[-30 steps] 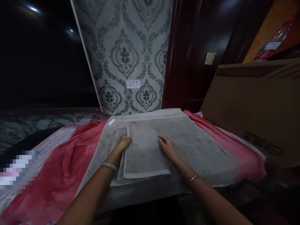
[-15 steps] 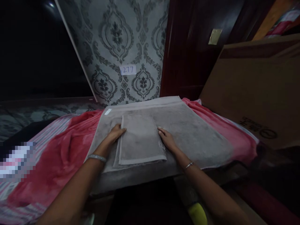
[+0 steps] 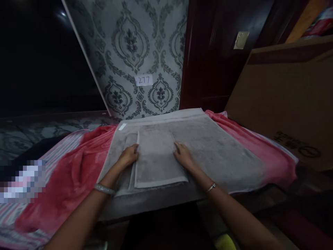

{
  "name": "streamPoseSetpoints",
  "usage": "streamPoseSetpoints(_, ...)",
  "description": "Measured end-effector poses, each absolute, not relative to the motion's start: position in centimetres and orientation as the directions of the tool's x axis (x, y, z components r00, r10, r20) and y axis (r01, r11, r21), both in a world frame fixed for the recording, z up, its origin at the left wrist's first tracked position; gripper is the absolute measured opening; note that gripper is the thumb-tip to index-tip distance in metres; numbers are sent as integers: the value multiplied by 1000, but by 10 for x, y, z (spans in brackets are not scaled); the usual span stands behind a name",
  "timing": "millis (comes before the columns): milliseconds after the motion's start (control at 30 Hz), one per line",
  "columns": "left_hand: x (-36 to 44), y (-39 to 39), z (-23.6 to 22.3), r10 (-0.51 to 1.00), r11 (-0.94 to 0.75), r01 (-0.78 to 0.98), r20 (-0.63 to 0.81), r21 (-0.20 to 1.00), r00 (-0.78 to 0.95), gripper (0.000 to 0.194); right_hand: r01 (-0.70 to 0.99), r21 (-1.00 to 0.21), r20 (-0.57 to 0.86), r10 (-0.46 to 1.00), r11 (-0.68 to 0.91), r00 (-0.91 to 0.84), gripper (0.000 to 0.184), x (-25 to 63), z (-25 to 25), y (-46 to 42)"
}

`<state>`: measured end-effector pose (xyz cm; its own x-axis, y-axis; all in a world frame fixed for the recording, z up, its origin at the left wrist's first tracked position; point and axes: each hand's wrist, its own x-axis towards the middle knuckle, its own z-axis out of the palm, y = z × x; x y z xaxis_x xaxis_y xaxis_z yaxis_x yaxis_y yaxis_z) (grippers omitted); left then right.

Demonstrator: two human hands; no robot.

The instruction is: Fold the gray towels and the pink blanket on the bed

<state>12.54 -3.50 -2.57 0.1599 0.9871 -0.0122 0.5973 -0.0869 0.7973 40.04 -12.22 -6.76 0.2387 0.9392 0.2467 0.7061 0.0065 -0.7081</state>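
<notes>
A folded grey towel [image 3: 157, 159] lies on top of a larger spread grey towel [image 3: 218, 152]. My left hand [image 3: 128, 156] is closed on the folded towel's left edge, its fingertips partly hidden by the cloth. At the opposite edge, my right hand [image 3: 183, 155] pinches the cloth between thumb and fingers. More grey folded layers show just left of the top piece, under my left wrist. A bangle circles each wrist.
Red and striped cloth [image 3: 75, 170] covers the left side, with pinkish red cloth [image 3: 278, 159] on the right. A large cardboard box [image 3: 283, 97] leans at the right. Behind are patterned wallpaper [image 3: 130, 45], a paper marked 277 [image 3: 144, 80] and a dark screen [image 3: 44, 59].
Both hands have closed more firmly around the side edges of the folded towel. The whole view has shifted slightly; the towel lies in about the same place.
</notes>
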Motion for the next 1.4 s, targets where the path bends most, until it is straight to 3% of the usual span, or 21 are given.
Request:
streamPoseSetpoints(100, 143, -25, -13, 961, -257, 676, 111, 691, 252, 51, 854, -500, 291, 957, 146, 6, 62, 373, -49, -130)
streamPoseSetpoints(167, 160, -21, -11, 922, -370, 689, 157, 623, 354, 53, 878, -392, 234, 953, 274, -193, 65, 350, -41, -137)
streamPoseSetpoints(300, 180, -19, -27, 858, -492, 722, 132, 487, 496, 56, 827, -358, 86, 897, 434, -434, 69, 321, -44, -153)
streamPoseSetpoints(500, 177, -7, -43, 863, -499, 833, 48, 237, 503, 64, 817, -388, 58, 896, 427, -441, 69, 320, -53, -158)
streamPoseSetpoints(867, 180, 50, -45, 946, -323, 915, 85, 243, 312, 70, 810, -406, 62, 898, 422, -437, 70, 321, -55, -158)
streamPoseSetpoints(1200, 182, 48, -44, 949, -315, 929, 84, 194, 304, 70, 772, -464, 76, 888, 435, -454, 63, 326, -50, -183)
streamPoseSetpoints(1400, 186, 30, -31, 944, -313, 936, 162, 164, 287, 65, 764, -469, 91, 884, 444, -459, 61, 325, -60, -218)
